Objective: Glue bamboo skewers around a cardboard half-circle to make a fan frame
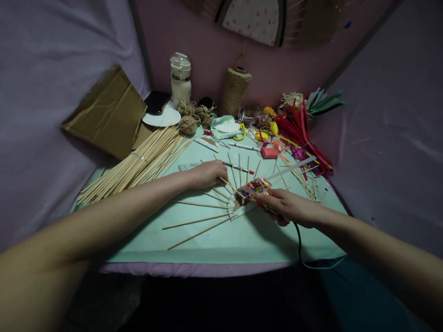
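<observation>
My right hand [282, 205] is wrapped around a hot glue gun [255, 188] with a colourful patterned cover. A translucent glue stick [294, 168] juts from its back, and its nozzle end is over a small cardboard piece [238, 205] with a pale edge. Thin wooden sticks [197, 222] fan outward from that piece across the table. My left hand [212, 174] is closed at the fan's upper left, with its fingertips pinching one wooden stick [228, 183]. Part of the cardboard is hidden behind the glue gun. Behind my left fingers lies a pen [238, 167] with a red end.
A tied bundle of wooden sticks [138, 159] lies at left, below a cardboard sheet [107, 113]. Twine balls [189, 123], a white bottle [180, 80] and a twine spool [236, 92] stand behind. Red pipe cleaners [301, 124] lie back right. A cord [299, 244] hangs over the front edge.
</observation>
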Available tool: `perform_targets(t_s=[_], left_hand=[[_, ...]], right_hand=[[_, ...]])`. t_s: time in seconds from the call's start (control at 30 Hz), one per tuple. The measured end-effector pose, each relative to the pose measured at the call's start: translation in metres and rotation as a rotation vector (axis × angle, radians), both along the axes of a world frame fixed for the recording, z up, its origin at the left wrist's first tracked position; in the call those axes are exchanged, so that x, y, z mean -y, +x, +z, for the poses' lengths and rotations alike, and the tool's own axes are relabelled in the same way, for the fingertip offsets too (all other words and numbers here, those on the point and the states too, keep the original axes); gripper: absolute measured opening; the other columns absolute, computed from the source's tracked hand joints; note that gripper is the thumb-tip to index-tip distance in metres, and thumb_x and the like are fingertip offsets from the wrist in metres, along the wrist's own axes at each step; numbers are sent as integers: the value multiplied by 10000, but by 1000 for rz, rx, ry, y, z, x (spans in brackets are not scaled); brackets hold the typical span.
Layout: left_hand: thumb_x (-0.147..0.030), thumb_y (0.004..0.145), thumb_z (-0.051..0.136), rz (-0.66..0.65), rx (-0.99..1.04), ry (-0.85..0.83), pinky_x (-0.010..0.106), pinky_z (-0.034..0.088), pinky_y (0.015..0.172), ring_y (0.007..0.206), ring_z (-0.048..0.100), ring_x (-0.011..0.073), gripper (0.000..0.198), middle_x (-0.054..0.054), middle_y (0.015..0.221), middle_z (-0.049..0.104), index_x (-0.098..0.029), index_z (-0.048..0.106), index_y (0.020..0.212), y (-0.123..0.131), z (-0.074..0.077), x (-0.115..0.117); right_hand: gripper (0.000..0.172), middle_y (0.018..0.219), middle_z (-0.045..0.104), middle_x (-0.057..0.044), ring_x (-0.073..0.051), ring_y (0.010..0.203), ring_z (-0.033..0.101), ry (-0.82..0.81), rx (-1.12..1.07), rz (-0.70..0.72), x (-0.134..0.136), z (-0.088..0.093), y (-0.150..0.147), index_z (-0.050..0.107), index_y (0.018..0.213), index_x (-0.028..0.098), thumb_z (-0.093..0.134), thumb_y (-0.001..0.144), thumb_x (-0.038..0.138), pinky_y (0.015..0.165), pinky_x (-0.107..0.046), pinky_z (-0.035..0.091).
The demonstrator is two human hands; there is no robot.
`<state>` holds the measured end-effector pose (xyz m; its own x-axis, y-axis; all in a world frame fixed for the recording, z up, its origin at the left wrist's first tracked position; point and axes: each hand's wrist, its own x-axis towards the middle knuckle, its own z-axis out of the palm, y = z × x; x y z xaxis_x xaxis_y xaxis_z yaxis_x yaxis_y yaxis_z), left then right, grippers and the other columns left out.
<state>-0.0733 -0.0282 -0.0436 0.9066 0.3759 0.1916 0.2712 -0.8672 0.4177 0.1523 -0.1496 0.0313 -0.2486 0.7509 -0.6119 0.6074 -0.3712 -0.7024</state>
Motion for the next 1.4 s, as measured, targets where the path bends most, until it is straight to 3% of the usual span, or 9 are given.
perform_targets(t_s=[0.27,0.6,1.07,1.4], left_hand=[[-109,812,620,-23,49,19,248,385,725,772,529,157,116,45,752,669,-166,705,757,-1,-4,-2],[-100,803,636,-13,22,27,251,383,719,772,531,163,107,43,745,674,-164,707,754,0,0,0],[-119,816,621,-7,10,40,251,382,704,788,538,169,102,49,763,674,-159,702,769,0,-8,-4],[-117,811,621,-4,-9,27,248,381,707,786,536,168,105,46,765,677,-161,703,763,0,-5,-3]], right_hand=[[520,568,406,42,-80,441,396,-2,54,73,-1,0,2,445,724,192,421,822,702,407,-218,335],[530,546,410,41,-96,433,421,30,125,94,-2,-4,3,437,717,197,384,828,713,410,-230,327],[507,541,372,54,-91,435,407,22,165,73,-2,-4,2,446,738,195,400,834,691,403,-215,320],[514,540,416,37,-97,446,447,34,195,139,-2,-6,9,479,778,181,351,871,670,409,-208,320]])
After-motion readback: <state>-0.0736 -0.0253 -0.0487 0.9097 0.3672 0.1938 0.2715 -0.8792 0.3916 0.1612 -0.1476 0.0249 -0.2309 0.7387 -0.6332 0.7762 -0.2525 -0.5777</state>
